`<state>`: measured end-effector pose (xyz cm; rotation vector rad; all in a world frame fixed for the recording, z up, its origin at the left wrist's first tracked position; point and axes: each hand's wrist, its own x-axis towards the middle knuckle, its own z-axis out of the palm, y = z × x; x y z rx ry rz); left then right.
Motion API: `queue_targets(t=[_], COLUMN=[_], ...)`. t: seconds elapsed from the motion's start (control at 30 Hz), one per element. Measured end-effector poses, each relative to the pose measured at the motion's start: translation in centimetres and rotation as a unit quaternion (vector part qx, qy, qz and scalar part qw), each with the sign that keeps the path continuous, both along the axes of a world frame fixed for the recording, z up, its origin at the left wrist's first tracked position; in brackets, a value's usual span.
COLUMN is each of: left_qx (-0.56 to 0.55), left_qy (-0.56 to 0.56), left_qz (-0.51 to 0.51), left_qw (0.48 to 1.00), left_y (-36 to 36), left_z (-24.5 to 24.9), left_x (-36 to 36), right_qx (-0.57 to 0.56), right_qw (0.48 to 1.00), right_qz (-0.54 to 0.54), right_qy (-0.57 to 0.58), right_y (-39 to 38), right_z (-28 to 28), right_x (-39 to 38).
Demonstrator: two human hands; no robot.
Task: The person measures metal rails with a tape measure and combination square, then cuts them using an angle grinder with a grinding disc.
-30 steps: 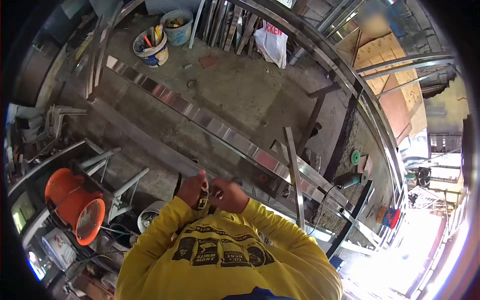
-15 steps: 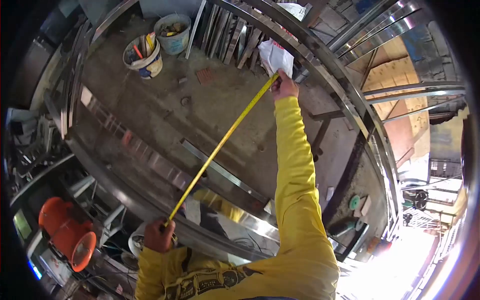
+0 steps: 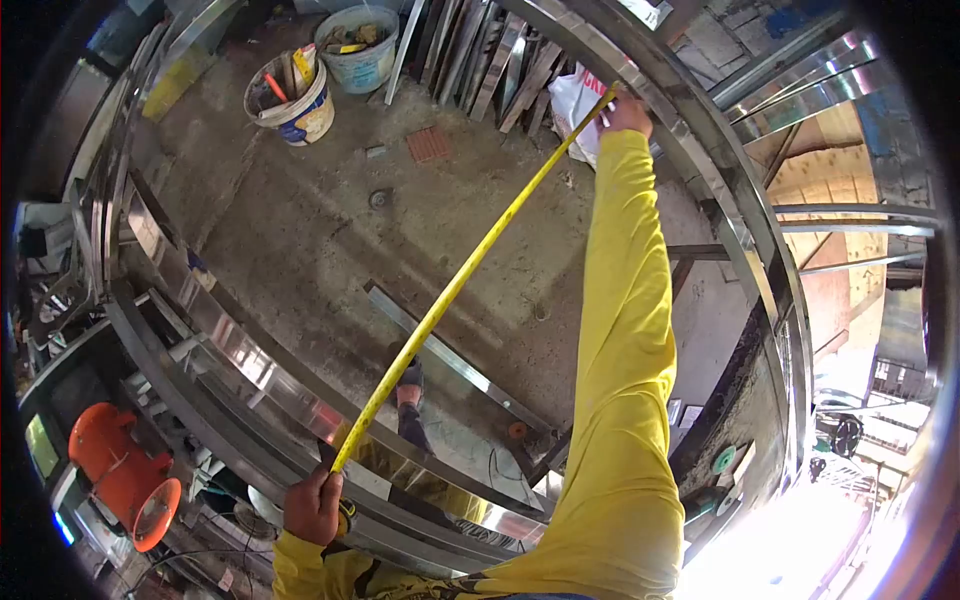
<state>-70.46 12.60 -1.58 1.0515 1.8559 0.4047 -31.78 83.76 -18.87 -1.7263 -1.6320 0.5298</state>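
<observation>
Yellow tape measure [image 3: 460, 285] runs taut on a diagonal from lower left to upper right of frame, stretched between both hands above the concrete floor [image 3: 330, 230]. Left hand [image 3: 313, 508], bottom left, has its grip closed round the case end, fingers curled tight, just at the near curved stainless rail [image 3: 230, 360]. Right hand [image 3: 628, 112], arm at full reach in a yellow sleeve, appears to pinch the tape's tip vs. the far curved rail [image 3: 700, 170]; it is too small to see exactly how the fingers sit. Step in hand, by the look of it: measuring the span rail to rail, approx. mid-step, blade out and not yet read. Next move likely calls for holding the tip flush on the far rail, keeping the blade straight w/o sag, and reading at the near end. Below the tape: a flat steel strip [image 3: 450, 355] on the floor. Upper left: two buckets [image 3: 296, 100]. Lower left: an orange blower [image 3: 120, 470].
</observation>
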Motion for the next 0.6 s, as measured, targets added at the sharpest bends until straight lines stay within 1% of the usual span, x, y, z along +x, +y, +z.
queue_targets(t=[0.07, 0.1, 0.13, 0.2, 0.23, 0.27, 0.33, 0.47, 0.57, 0.6], left_qx=[0.061, 0.117, 0.163, 0.109, 0.092, 0.101, 0.119, -0.023, -0.004, 0.059], left_qy=[0.016, 0.037, 0.062, 0.021, 0.009, 0.011, -0.015, -0.038, -0.059, -0.037], left_qz=[-0.014, -0.022, -0.027, -0.023, -0.022, -0.035, -0.022, -0.020, -0.025, -0.035], left_qw=[0.998, 0.992, 0.984, 0.994, 0.995, 0.994, 0.993, 0.999, 0.998, 0.997], left_y=[-0.4, -0.9, -0.7, -0.8, -0.7, -1.4, 0.1, 1.5, 1.7, 1.4], left_z=[-1.9, -3.3, -3.3, -3.0, -2.9, -3.4, -2.1, -1.0, -1.3, -1.9], left_x=[0.3, 0.4, 0.4, -0.2, -0.4, -0.8, -1.1, -2.2, -2.9, -2.9], right_qx=[0.009, 0.008, 0.007, -0.009, -0.017, -0.026, -0.036, -0.047, -0.053, -0.057], right_qw=[0.991, 0.983, 0.976, 0.962, 0.958, 0.956, 0.955, 0.953, 0.950, 0.949], right_qz=[0.019, 0.033, 0.047, 0.085, 0.098, 0.105, 0.108, 0.110, 0.115, 0.118], right_qy=[-0.131, -0.178, -0.214, -0.258, -0.268, -0.273, -0.274, -0.279, -0.285, -0.288], right_y=[-0.2, 0.0, 0.4, 0.7, 1.2, 1.4, 2.3, 2.8, 3.0, 2.8], right_z=[1.3, 2.0, 2.5, 2.7, 2.9, 3.5, 4.2, 4.9, 4.6, 4.9], right_x=[0.8, 1.3, 2.6, 3.1, 3.6, 3.7, 3.9, 4.0, 3.5, 3.7])
